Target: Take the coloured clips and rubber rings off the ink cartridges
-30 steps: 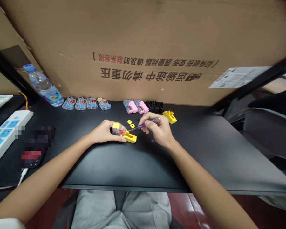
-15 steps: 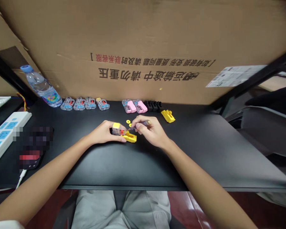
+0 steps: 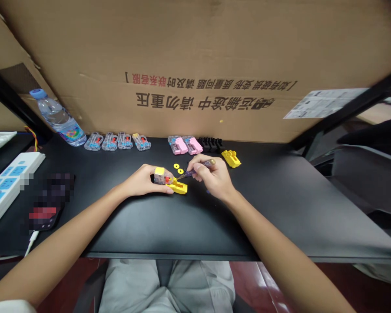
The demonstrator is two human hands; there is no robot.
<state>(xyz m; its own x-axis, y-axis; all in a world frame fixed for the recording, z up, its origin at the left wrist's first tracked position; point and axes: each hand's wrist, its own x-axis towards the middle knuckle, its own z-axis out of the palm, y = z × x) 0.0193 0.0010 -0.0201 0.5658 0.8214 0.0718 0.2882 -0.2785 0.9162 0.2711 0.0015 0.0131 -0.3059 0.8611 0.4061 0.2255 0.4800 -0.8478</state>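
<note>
Near the middle of the frame, the clear piece with a yellow part [image 3: 177,187] lies between the fingers of the left hand [image 3: 143,180]—thumb along its lower side, the other fingers behind and above. Those fingers are closed around its clear end, while the yellow part sticks out past the thumb tip to the right. The fingers of the right hand [image 3: 217,176] are pinched closed on a screwdriver [image 3: 209,163], its handle end pointing to the upper right and its thin shaft reaching down left to the top of the yellow part; whether the tip touches, I cannot tell.

Compared with half a second ago, the right hand has drawn back a little to the right, and more of the shaft shows. Both yellow discs [image 3: 178,168] on the desk [image 3: 169,226] are now in plain view—the lower was partly covered then. The left hand's grip looks unchanged.
</note>
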